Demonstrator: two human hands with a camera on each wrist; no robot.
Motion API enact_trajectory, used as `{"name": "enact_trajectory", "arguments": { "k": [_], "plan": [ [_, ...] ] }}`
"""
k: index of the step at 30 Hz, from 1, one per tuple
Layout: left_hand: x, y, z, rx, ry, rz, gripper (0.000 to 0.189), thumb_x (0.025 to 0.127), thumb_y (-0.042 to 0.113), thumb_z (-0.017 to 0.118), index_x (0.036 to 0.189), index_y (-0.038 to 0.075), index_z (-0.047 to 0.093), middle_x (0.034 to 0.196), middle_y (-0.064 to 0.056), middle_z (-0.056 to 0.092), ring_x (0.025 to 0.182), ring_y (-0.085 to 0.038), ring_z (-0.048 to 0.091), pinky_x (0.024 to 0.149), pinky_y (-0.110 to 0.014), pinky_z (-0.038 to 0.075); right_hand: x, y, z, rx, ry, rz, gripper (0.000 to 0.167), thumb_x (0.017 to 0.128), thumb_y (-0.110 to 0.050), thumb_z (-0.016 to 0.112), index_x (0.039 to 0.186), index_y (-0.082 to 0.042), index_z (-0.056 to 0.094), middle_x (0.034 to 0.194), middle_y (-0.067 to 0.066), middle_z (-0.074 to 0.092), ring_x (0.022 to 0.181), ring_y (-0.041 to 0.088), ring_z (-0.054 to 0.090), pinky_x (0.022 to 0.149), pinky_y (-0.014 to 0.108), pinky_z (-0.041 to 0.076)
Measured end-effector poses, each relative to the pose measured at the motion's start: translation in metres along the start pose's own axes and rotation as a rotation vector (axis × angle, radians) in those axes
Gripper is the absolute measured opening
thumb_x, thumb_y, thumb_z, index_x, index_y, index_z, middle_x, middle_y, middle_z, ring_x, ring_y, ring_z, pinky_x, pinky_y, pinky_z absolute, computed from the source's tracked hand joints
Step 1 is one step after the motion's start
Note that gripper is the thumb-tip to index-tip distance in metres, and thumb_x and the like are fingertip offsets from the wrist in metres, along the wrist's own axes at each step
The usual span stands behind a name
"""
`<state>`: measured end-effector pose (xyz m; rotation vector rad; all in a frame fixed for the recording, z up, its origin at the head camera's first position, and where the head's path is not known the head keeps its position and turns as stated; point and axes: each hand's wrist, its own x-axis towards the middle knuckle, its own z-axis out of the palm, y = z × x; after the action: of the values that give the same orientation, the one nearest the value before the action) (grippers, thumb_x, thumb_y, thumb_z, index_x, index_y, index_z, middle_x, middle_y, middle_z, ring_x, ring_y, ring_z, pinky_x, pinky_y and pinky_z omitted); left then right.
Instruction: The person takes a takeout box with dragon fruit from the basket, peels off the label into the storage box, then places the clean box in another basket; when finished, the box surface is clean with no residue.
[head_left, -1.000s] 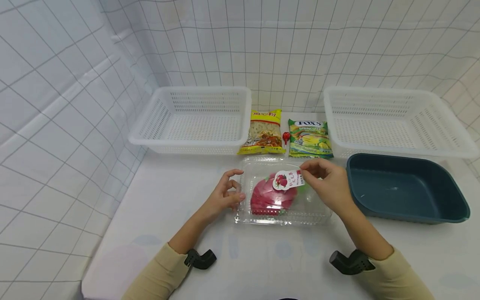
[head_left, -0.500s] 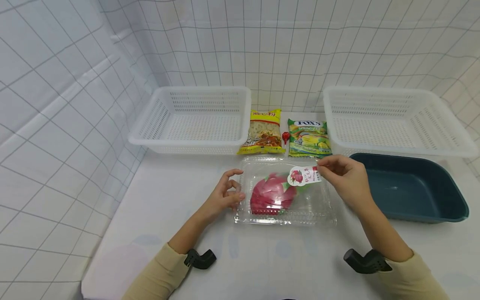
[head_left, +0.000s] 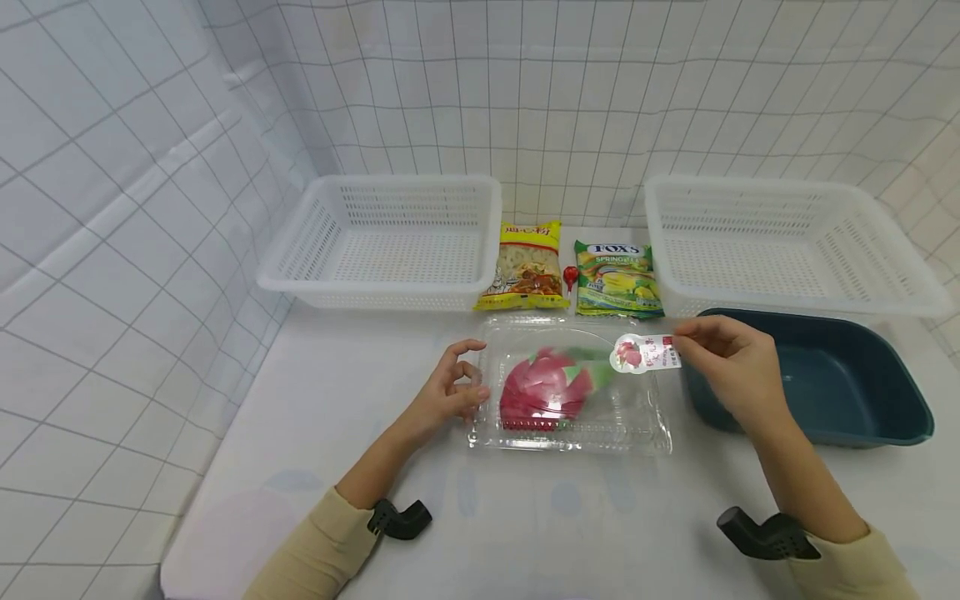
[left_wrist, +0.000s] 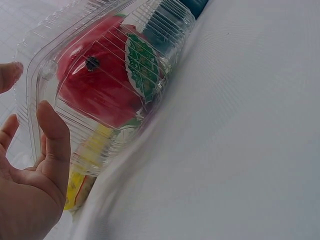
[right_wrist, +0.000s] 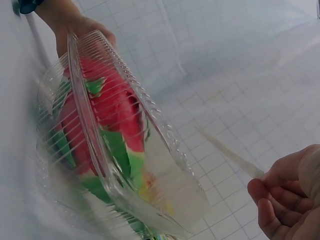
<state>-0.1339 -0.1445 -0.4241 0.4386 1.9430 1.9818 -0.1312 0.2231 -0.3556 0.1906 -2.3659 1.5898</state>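
A clear plastic clamshell box (head_left: 570, 437) lies closed on the table, with a pink-red dragon fruit with green scales (head_left: 543, 387) inside. My left hand (head_left: 450, 383) rests against the box's left edge, its thumb (left_wrist: 54, 125) and index finger apart at the rim. Between the thumb and index finger of my right hand (head_left: 731, 362) is a white sticker label (head_left: 648, 353) with a fruit picture. Seen almost edge-on in the right wrist view, the label (right_wrist: 232, 154) stands apart from the box and points toward it.
Behind the box lie a yellow food packet (head_left: 528, 262), a red lollipop (head_left: 571, 275) and a green FOX'S candy bag (head_left: 618, 279). White baskets stand at back left (head_left: 375, 296) and back right (head_left: 795, 304). A dark teal tub (head_left: 847, 383) sits right, partly behind my right hand.
My right hand has moved right with the label, from over the dragon fruit to past the box's right edge, now overlapping the teal tub. The left hand and box have stayed put.
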Motion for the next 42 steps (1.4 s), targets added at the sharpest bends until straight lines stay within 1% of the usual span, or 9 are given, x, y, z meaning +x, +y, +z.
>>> {"name": "enact_trajectory", "arguments": {
  "k": [4,14,22,26,29,34,40,42],
  "plan": [
    [0.0,-0.001,0.0,-0.004,-0.001,0.003,0.068,0.09,0.02,0.068,0.144,0.012,0.027,0.094,-0.009,0.045,0.06,-0.009,0.051,0.055,-0.02,0.048,-0.002,0.004,-0.01,0.0,0.014,0.027,0.015,0.087,-0.003,0.072,0.1,0.003,0.069,0.088,-0.011,0.068,0.076,0.005,0.061,0.063,0.012,0.049],
    [0.0,-0.002,0.0,-0.007,-0.001,-0.002,0.068,0.09,0.021,0.068,0.144,0.012,0.027,0.094,-0.01,0.044,0.06,-0.009,0.051,0.055,-0.02,0.048,-0.006,0.013,-0.03,-0.035,0.073,0.106,0.021,0.088,-0.007,0.072,0.103,0.006,0.068,0.091,-0.013,0.068,0.078,0.004,0.061,0.066,0.012,0.049],
    [0.0,-0.002,-0.001,-0.002,-0.003,0.001,0.068,0.09,0.021,0.067,0.144,0.012,0.027,0.093,-0.009,0.044,0.061,-0.009,0.051,0.055,-0.02,0.048,-0.011,0.026,-0.043,0.016,0.122,0.165,0.019,0.088,-0.005,0.072,0.104,0.004,0.069,0.09,-0.011,0.069,0.08,0.005,0.061,0.068,0.01,0.049],
    [0.0,-0.001,-0.001,-0.001,-0.004,0.001,0.067,0.091,0.021,0.067,0.144,0.013,0.027,0.093,-0.009,0.044,0.061,-0.009,0.051,0.055,-0.021,0.048,-0.013,0.03,-0.048,0.011,0.148,0.202,0.021,0.089,-0.008,0.072,0.106,0.002,0.069,0.091,-0.011,0.068,0.082,0.004,0.061,0.071,0.009,0.049],
    [0.0,0.0,-0.001,-0.002,-0.002,0.0,0.067,0.091,0.02,0.067,0.144,0.013,0.027,0.093,-0.009,0.044,0.061,-0.009,0.051,0.055,-0.021,0.048,-0.014,0.033,-0.051,0.047,0.174,0.223,0.022,0.088,-0.009,0.072,0.107,0.003,0.068,0.092,-0.009,0.068,0.082,0.005,0.061,0.072,0.009,0.049],
    [-0.001,-0.001,-0.001,0.0,-0.001,-0.001,0.067,0.091,0.019,0.067,0.144,0.012,0.027,0.094,-0.009,0.045,0.061,-0.009,0.051,0.055,-0.021,0.048,-0.014,0.039,-0.057,0.165,0.221,0.242,0.022,0.087,-0.006,0.073,0.106,0.004,0.068,0.092,-0.005,0.068,0.079,0.006,0.062,0.071,0.009,0.049],
    [0.0,-0.001,-0.001,-0.006,-0.007,0.004,0.069,0.09,0.022,0.068,0.144,0.012,0.026,0.094,-0.009,0.044,0.06,-0.009,0.05,0.055,-0.021,0.048,-0.012,0.048,-0.066,0.173,0.266,0.307,0.019,0.087,-0.008,0.073,0.105,-0.001,0.07,0.092,-0.007,0.068,0.078,0.004,0.062,0.071,0.008,0.048],
    [0.0,-0.001,-0.001,-0.007,-0.008,0.004,0.069,0.09,0.023,0.069,0.144,0.012,0.027,0.094,-0.009,0.044,0.06,-0.009,0.05,0.055,-0.02,0.048,-0.011,0.052,-0.068,0.205,0.283,0.321,0.016,0.087,-0.007,0.072,0.103,-0.002,0.07,0.091,-0.007,0.067,0.077,0.005,0.062,0.07,0.008,0.048]
  ]
}}
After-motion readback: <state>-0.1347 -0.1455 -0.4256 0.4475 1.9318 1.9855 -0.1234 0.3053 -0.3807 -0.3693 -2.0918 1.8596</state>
